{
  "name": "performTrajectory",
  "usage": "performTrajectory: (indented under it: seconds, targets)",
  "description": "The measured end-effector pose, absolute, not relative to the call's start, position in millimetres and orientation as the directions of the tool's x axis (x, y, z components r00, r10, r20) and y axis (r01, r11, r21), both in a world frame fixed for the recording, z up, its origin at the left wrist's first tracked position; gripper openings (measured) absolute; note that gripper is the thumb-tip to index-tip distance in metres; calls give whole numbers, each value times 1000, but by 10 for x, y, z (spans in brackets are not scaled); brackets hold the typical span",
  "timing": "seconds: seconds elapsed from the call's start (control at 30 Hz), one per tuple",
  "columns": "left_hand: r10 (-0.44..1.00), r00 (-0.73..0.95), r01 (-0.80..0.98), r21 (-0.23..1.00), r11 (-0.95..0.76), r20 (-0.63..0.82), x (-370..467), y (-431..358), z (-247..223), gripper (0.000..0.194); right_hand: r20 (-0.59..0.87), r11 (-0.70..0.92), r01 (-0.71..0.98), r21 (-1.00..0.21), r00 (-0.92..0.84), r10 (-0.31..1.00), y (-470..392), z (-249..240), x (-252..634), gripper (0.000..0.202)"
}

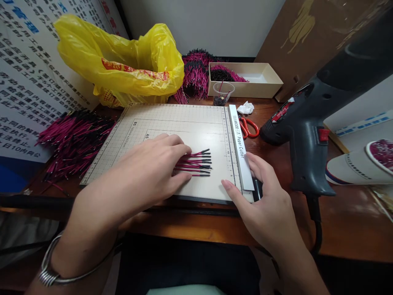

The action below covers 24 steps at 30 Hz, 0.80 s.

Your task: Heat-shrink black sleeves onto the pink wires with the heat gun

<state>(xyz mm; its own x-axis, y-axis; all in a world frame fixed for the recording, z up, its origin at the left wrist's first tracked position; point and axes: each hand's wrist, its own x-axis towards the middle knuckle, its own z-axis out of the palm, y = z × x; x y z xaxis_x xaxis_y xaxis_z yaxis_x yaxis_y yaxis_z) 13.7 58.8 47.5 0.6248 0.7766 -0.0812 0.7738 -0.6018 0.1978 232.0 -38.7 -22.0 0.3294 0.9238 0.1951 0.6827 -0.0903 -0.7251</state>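
My left hand (153, 164) rests palm down on the paper cutter board (202, 127), its fingers over several pink wires with black ends (196, 166). The wires lie roughly side by side, and their black tips point right towards the metal strip (241, 147). Part of the bundle is hidden under the palm. At the front right corner of the board, my right hand (260, 192) is around the black handle (257, 189), with its thumb spread over the board's edge.
Wire piles lie left (76, 143) and behind (196, 73). A yellow bag (123, 69), a cardboard tray (254, 88) and a plastic cup (222, 92) stand behind the board. Orange-handled scissors (250, 128), a heat gun (307, 123) and a paper cup (350, 168) are right.
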Motion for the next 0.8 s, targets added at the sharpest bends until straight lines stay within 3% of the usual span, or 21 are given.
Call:
performTrajectory:
  seconds: [0.33,0.53,0.8]
  targets:
    - [794,607,779,180,-601,23,189,541,406,27,193,-85,670,-737,329,924,-391,-208,2307,70]
    - [811,578,816,77,-572,-91,254,574,479,26,180,-101,654,-750,349,920,-392,-199,2295,72]
    - [797,592,796,-69,-601,-121,397,550,598,12,169,-100,632,-769,352,921,-382,-192,2289,71]
